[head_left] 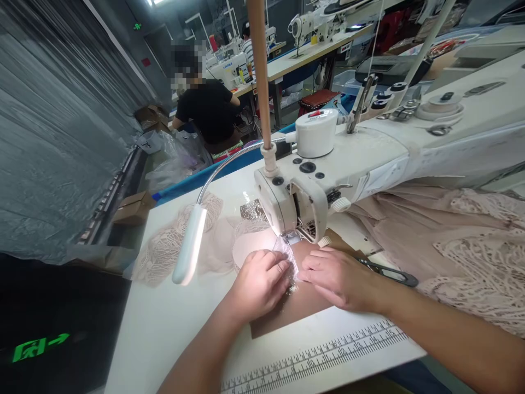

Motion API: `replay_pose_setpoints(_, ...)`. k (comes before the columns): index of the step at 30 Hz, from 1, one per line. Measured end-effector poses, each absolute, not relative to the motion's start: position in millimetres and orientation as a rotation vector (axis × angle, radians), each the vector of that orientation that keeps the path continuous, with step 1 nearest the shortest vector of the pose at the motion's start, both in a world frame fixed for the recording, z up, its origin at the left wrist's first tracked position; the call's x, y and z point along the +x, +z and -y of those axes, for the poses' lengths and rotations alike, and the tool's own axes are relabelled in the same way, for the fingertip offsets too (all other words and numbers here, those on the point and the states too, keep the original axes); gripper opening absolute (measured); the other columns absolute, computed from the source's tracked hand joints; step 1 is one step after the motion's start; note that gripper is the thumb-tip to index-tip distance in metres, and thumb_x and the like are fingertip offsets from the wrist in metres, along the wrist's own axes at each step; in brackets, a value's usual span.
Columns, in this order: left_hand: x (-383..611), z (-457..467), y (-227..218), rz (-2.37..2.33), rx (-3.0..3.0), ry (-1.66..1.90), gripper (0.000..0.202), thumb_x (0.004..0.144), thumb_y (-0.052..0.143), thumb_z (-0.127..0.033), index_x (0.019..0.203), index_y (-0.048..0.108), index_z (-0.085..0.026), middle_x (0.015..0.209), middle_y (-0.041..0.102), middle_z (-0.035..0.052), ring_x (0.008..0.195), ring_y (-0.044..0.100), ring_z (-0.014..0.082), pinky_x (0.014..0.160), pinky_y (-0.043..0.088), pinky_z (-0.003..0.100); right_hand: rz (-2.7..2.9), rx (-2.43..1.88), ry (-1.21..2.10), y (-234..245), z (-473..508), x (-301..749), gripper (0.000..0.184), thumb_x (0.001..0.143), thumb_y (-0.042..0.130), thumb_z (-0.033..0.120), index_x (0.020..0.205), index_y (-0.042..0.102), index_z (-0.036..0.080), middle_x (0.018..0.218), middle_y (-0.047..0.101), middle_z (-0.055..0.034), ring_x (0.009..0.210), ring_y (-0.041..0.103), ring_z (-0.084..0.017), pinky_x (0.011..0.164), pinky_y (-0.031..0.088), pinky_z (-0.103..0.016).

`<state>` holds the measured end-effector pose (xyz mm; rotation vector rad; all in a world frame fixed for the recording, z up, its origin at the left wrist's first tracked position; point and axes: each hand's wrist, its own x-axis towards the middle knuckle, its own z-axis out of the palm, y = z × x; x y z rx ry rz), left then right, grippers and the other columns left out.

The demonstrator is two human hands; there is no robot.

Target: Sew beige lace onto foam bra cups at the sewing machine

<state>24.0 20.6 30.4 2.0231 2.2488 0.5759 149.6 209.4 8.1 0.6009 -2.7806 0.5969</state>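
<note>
Pale textured strip (292, 264): fed under the sewing machine (369, 143); seam judged unfinished.
Left hand (262, 282): curled onto the strip; grip cannot be told.
Right hand (340, 278): bent beside it; grip hidden.
Lace piece (161, 256): laid on the counter (159, 334), stitching unclear.

Lace cloth (484, 262) rough; sewing machine (381, 146) smooth, glossy; lamp neck (228, 159) ribbed metal.

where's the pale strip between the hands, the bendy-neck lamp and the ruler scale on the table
Pale strip (292, 264), head view: on its exposed middle stretch.
Bendy-neck lamp (190, 246), head view: on its long white light end.
Ruler scale (311, 360), head view: around the middle of its printed markings.
</note>
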Motion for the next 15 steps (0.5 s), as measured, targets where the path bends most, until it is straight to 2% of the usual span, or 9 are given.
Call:
replay_pose_setpoints(3, 25.8, -21.7, 28.1, -2.323, 2.013, 0.525, 0.018, 0.092, 0.048, -0.026, 0.095, 0.062, -0.017, 0.091, 0.064, 0.0082, 0.079, 0.057, 0.0196, 0.072, 0.043, 0.034, 2.772, 0.586, 0.647, 8.0, -210.5, 149.2, 0.022, 0.084, 0.043, 0.01, 0.089, 0.063, 0.017, 0.077, 0.058, -0.0042, 0.073, 0.045, -0.018, 0.067, 0.032, -0.031)
replay_pose_setpoints(6, 25.9, -22.6, 22.6, -2.366, 2.011, 0.485, 0.021, 0.092, 0.046, -0.023, 0.077, 0.059, -0.017, 0.072, 0.06, 0.0042, 0.068, 0.054, 0.0165, 0.068, 0.041, 0.031, 2.733, 0.549, 0.695, 6.0, -212.1, 148.7, 0.022, 0.082, 0.043, 0.01, 0.088, 0.063, 0.017, 0.076, 0.057, -0.0039, 0.073, 0.045, -0.017, 0.066, 0.032, -0.031)
replay_pose_setpoints(10, 25.3, -23.1, 18.9, -2.38, 1.966, 0.52, 0.02, 0.091, 0.044, -0.022, 0.075, 0.056, -0.018, 0.072, 0.059, 0.0045, 0.068, 0.053, 0.017, 0.065, 0.04, 0.031, 2.708, 0.468, 0.699, 3.4, -213.3, 148.3, 0.023, 0.08, 0.042, 0.009, 0.084, 0.063, 0.018, 0.071, 0.052, -0.0025, 0.068, 0.042, -0.017, 0.064, 0.031, -0.03)
replay_pose_setpoints(15, 24.3, -21.4, 25.8, -2.283, 1.763, 0.681, 0.017, 0.09, 0.043, -0.023, 0.078, 0.053, -0.019, 0.074, 0.06, 0.004, 0.07, 0.054, 0.0166, 0.069, 0.042, 0.032, 2.672, 0.474, 0.729, 2.3, -213.4, 148.1, 0.025, 0.079, 0.042, 0.008, 0.087, 0.063, 0.018, 0.071, 0.052, -0.0022, 0.067, 0.043, -0.016, 0.064, 0.031, -0.029)
